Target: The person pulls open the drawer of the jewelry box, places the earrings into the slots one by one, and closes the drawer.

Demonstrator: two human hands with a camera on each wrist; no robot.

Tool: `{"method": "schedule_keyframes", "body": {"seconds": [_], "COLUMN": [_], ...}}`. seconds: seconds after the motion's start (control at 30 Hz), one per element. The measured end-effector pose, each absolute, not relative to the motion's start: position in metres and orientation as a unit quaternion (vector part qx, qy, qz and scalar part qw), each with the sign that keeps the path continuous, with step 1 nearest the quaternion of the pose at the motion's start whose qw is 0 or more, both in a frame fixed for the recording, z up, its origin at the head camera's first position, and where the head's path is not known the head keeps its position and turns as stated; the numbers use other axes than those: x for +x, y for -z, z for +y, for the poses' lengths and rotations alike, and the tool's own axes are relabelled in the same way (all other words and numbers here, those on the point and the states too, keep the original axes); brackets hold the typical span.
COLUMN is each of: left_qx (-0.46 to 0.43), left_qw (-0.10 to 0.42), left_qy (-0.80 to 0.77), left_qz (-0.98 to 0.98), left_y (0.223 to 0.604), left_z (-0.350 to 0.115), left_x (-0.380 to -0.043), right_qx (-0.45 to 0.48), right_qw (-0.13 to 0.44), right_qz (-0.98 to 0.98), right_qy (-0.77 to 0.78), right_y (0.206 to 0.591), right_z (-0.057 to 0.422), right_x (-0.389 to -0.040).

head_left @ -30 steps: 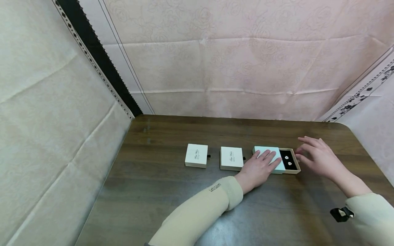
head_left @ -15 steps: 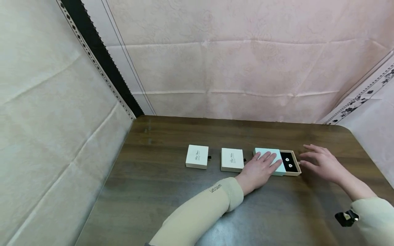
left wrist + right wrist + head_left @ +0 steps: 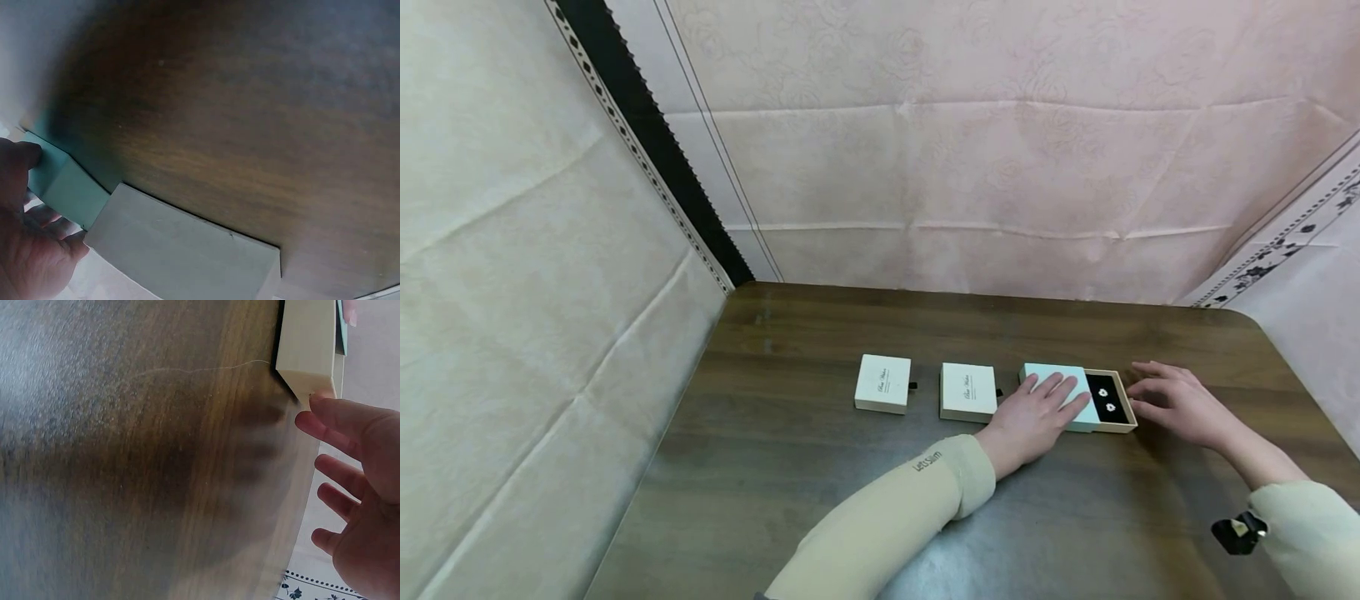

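Observation:
A light blue jewelry box (image 3: 1045,369) lies toward the table's right side. Its cream drawer (image 3: 1116,427) is slid partway out to the right, and a black insert (image 3: 1105,392) in it carries a pair of small white flower-shaped earrings (image 3: 1111,407). My left hand (image 3: 1030,417) rests over the blue cover with its fingers spread; the left wrist view shows the thumb (image 3: 28,154) against the cover's side. At the drawer's outer end is my right hand (image 3: 1180,404), fingers extended and apart. In the right wrist view the thumb tip (image 3: 319,403) meets the drawer's edge.
Two white lettered boxes, one in the middle (image 3: 967,390) and one farther left (image 3: 882,382), line up beside the blue one, each with a black tab on its right. The brown wooden table (image 3: 790,467) ends at a pale cloth backdrop (image 3: 1000,183).
My right hand has drawn back slightly from the drawer's end, then come in against it again, a little lower. The left hand stays on the blue cover. The drawer stands out about as far as before.

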State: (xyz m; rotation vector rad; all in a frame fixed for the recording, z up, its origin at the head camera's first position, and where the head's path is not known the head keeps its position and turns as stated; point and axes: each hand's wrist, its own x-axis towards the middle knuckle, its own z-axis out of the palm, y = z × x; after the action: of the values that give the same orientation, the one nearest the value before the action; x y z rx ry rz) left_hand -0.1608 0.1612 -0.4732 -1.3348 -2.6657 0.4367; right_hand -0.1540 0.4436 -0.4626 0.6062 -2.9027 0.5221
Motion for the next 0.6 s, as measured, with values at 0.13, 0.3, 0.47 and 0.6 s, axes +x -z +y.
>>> {"method": "schedule_keyframes", "body": {"seconds": [0.13, 0.3, 0.47, 0.6], "left_qx": [-0.439, -0.437, -0.433, -0.434], "left_qw": [0.064, 0.055, 0.049, 0.047], "left_qy": [-0.148, -0.154, -0.154, -0.148], "left_qz": [-0.884, -0.885, -0.887, -0.887], "left_y": [0.472, 0.472, 0.472, 0.473], "left_z": [0.161, 0.162, 0.162, 0.163], "left_x": [-0.161, -0.16, -0.16, -0.161], "right_qx": [0.202, 0.205, 0.206, 0.207], "right_qw": [0.069, 0.073, 0.076, 0.079], "right_qz": [-0.961, -0.96, -0.959, -0.958], "right_qy": [-0.175, -0.177, -0.178, -0.182], "right_y": [0.464, 0.465, 0.464, 0.464], "right_z": [0.441, 0.439, 0.435, 0.431], "right_x": [-0.157, -0.158, -0.158, -0.158]}}
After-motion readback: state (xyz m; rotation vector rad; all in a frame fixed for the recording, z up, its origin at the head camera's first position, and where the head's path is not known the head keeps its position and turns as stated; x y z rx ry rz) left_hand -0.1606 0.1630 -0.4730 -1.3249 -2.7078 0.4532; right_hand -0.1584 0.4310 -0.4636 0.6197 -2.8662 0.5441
